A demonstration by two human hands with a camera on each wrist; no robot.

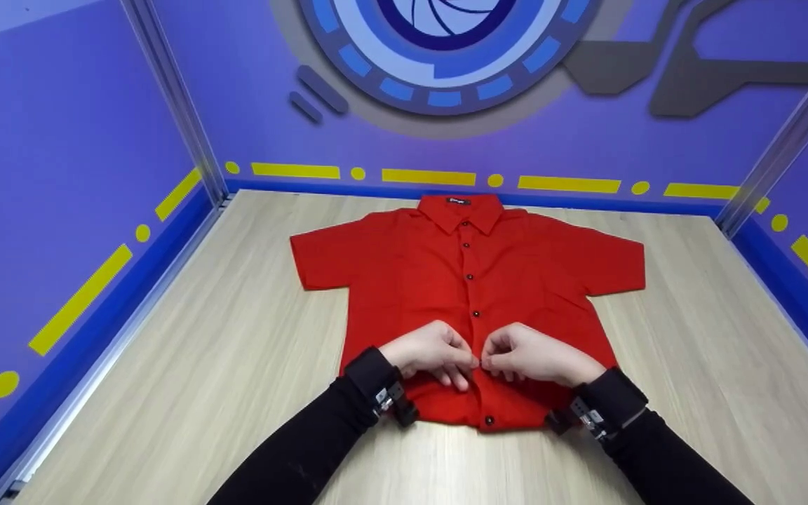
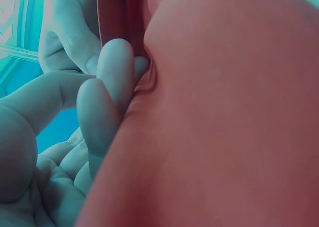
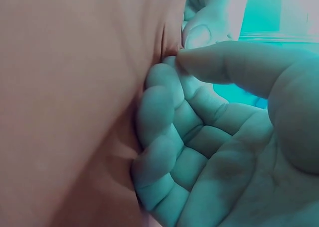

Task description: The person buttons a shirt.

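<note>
A red short-sleeved button-up shirt (image 1: 404, 280) lies front up and spread out, collar (image 1: 460, 214) at the far end. Along its front placket run several dark buttons, one (image 1: 475, 314) just beyond the hands and another (image 1: 489, 421) near the hem. My left hand (image 1: 435, 351) pinches the placket's edge between thumb and fingers. Facing it, my right hand (image 1: 541, 354) pinches the same spot, thumb against index finger, the other fingers curled in. In the right wrist view, gathered red cloth (image 3: 169, 40) shows at the fingertips. Whatever lies between the fingertips is hidden.
The shirt rests on a light wood-grain table (image 1: 165, 337). Blue-purple panels (image 1: 60, 140) with yellow markings stand at the back and both sides, joined by metal corner posts (image 1: 179, 98). Both wrists wear black bands (image 1: 372, 372) with small devices.
</note>
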